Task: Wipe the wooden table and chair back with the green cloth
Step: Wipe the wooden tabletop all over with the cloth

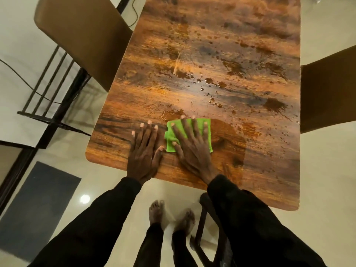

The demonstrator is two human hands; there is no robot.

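We're pressing the green cloth (187,136) flat under our open right hand (192,147) near the table (250,170) edge, left hand (143,151) open & empty beside it, risking smearing droplets (208,87) w/ a soaked cloth.

A grey mat (36,209) and black cable (21,78) lie on the floor (107,199).

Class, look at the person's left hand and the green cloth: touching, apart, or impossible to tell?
Apart. The head view shows bare wood between the left hand and the green cloth; only the right hand presses it.
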